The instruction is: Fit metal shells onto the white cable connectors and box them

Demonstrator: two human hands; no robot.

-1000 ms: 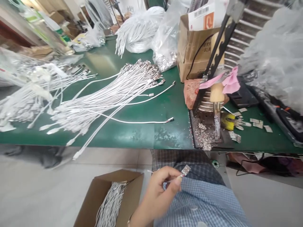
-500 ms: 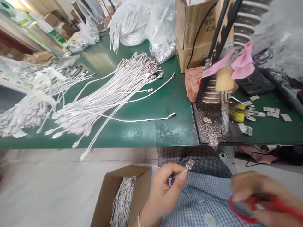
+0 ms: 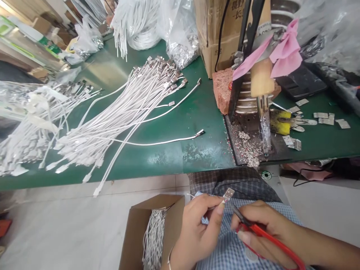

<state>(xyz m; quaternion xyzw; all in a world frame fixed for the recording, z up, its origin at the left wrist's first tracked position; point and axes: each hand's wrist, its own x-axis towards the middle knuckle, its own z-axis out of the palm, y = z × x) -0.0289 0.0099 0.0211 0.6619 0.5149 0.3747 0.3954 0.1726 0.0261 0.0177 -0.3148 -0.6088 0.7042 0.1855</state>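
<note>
Pointing up and to the right, on a long axis slanting from lower left: metal USB-A plug [image 3: 229,193], above the lap, in front of the green table [image 3: 157,161]. Upright from the lower edge: left hand [image 3: 201,227], with thumb and forefinger pinched together on the plug's wired end. Projecting beyond both fingertips: the metal shell. Angled in from the right: right hand [image 3: 263,221], with fingers curled around red-handled cutters [image 3: 260,230], tips just beside the plug.

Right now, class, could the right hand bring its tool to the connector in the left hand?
Likely yes: the right hand holds the red-handled tool near the connector, which juts beyond the left hand.
</note>
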